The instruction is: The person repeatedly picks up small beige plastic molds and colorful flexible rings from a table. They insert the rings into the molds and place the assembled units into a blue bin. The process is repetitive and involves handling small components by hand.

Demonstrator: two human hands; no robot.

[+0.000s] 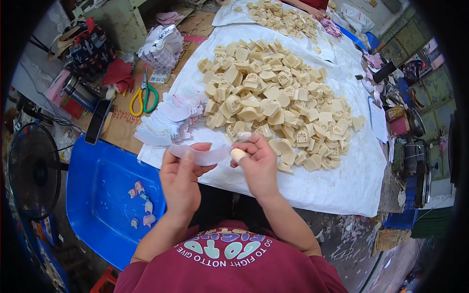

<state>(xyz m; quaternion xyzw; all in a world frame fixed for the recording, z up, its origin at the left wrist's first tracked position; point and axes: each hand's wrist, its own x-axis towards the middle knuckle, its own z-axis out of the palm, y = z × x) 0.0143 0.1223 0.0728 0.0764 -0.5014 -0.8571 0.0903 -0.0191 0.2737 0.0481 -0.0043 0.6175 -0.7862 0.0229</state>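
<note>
A curved, pale lilac-white strip of thin material is stretched between my hands, above the near edge of the table. My left hand pinches its left part between thumb and fingers. At the strip's right end, my right hand has its thumb and fingers closed; pale covers sit on the thumb and a fingertip. Just beyond lies a large heap of beige moulded pieces, shaped like shoe heels. Left of that heap, a fanned stack of similar pale strips rests on the white sheet.
Green-and-yellow scissors and a phone lie at the left. A blue tub holding several small covered pieces stands below, beside a black fan. Another person's hand shows at the far side, near a second heap.
</note>
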